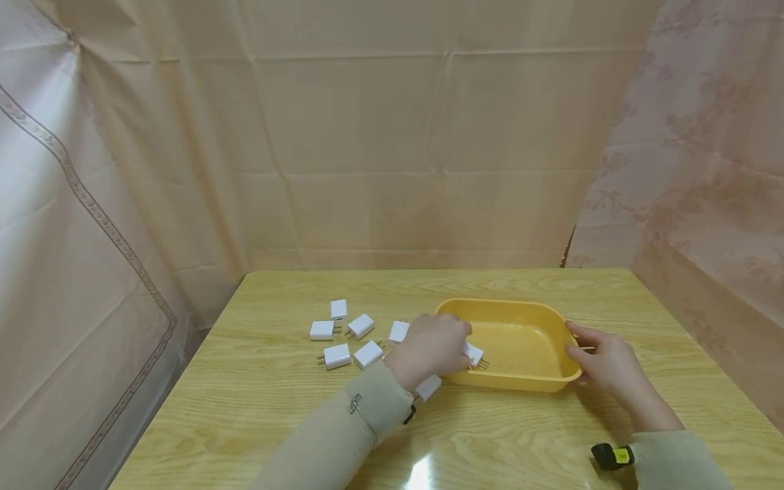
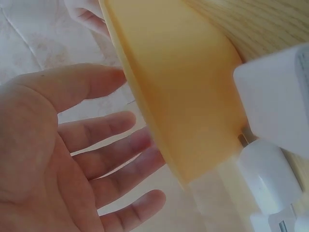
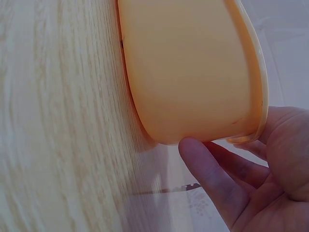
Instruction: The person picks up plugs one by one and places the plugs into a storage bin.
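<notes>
A yellow plastic tray (image 1: 514, 384) stands on the table, right of centre. My left hand (image 1: 431, 344) reaches over its left rim. In the left wrist view, the fingers (image 2: 106, 130) are spread and loosely bent, with nothing visible between them. Just by the fingertips, a white two-pin charger (image 1: 473, 354) appears inside the tray, partly hidden by the hand. My right hand (image 1: 612, 361) grips the tray's right end, thumb (image 3: 205, 169) against the outer wall and fingers around the far side. Beneath my left wrist, another white charger (image 1: 428, 388) lies beside the tray.
Several white chargers (image 1: 336, 356) lie scattered left of the tray on the wooden table (image 1: 257, 408). One charger (image 1: 399, 331) sits close to my left hand. Cloth curtains (image 1: 367, 170) hang behind the table and along both sides.
</notes>
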A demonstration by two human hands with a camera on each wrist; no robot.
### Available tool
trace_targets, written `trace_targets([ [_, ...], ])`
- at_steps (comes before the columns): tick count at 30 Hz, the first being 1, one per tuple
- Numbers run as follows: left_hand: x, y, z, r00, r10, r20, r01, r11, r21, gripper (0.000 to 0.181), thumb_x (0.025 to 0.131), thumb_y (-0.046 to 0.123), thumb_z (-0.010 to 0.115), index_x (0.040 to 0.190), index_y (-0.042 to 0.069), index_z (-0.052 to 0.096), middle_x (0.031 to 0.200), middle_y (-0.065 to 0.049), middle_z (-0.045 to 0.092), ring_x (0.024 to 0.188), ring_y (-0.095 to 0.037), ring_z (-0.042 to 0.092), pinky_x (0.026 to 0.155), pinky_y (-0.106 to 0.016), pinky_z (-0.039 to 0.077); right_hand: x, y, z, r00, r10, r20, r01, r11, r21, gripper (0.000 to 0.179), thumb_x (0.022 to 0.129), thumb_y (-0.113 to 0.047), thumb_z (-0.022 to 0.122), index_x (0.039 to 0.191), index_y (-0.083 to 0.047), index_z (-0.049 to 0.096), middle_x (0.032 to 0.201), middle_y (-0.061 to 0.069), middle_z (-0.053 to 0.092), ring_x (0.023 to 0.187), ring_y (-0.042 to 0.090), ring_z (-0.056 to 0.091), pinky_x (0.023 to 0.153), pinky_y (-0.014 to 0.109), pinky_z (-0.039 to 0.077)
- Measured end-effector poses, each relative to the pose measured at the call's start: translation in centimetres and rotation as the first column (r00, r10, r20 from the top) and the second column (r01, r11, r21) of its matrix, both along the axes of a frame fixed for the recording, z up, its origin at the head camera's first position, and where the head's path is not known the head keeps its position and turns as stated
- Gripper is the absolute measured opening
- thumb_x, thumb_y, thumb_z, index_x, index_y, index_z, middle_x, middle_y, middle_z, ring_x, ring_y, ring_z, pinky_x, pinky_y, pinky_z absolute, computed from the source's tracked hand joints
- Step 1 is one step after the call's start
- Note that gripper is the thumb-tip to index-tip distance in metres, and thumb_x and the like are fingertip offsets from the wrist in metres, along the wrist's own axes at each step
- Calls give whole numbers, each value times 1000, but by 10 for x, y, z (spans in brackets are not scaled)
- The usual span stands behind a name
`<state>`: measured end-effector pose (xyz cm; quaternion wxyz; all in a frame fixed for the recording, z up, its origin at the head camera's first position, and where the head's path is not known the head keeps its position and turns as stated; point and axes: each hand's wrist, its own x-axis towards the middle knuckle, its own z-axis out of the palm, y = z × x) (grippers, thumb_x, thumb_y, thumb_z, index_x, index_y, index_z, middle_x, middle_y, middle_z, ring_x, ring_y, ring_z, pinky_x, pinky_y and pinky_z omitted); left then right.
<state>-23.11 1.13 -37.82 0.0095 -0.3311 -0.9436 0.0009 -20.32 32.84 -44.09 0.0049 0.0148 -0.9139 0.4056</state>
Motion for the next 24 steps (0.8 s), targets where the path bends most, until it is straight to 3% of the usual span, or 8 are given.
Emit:
trace_targets([
  [4, 0, -2, -1, 1000, -5, 7, 5, 1000, 10, 26, 92, 30, 69, 115, 18, 74, 103, 5, 71, 71, -9, 54, 55, -28, 45, 0, 0, 0, 1000, -3, 9, 3, 1000, 3, 59, 103, -18, 61, 152, 6, 39, 127, 39, 56, 88, 27, 69, 62, 33, 60],
  [10, 0, -2, -2, 1000, -16, 1, 16, 1000, 25, 17, 92, 28, 69, 105, 18, 74, 88, 6, 65, 64, -10, 49, 50, -27, 40, 0, 0, -1, 1000, -2, 11, 2, 1000, 0, 59, 103, -17, 61, 152, 5, 38, 127, 39, 56, 89, 27, 69, 62, 33, 60],
  [13, 0, -3, -3, 1000, -17, 12, 16, 999, 36, 19, 92, 26, 68, 108, 17, 74, 87, 6, 65, 62, -10, 48, 49, -27, 38, 0, 0, -2, 1000, -3, 7, 3, 1000, -1, 58, 102, -15, 61, 152, 6, 39, 126, 39, 57, 90, 29, 69, 62, 33, 60],
  [18, -1, -8, -2, 999, 2, 51, -5, 998, 61, 34, 93, 25, 68, 126, 16, 72, 109, 5, 71, 65, -10, 50, 48, -25, 37, 0, -1, -1, 1000, -4, 5, 4, 1000, -3, 58, 102, -14, 61, 151, 6, 40, 126, 39, 57, 91, 30, 69, 62, 34, 60],
  [24, -1, -17, 2, 998, 31, 55, -34, 997, 63, 38, 93, 28, 69, 129, 16, 70, 116, 3, 71, 71, -11, 55, 53, -26, 43, 0, -1, 0, 1000, -6, 1, 6, 1000, 6, 58, 102, -16, 61, 151, 6, 40, 125, 39, 57, 87, 27, 69, 61, 33, 60],
])
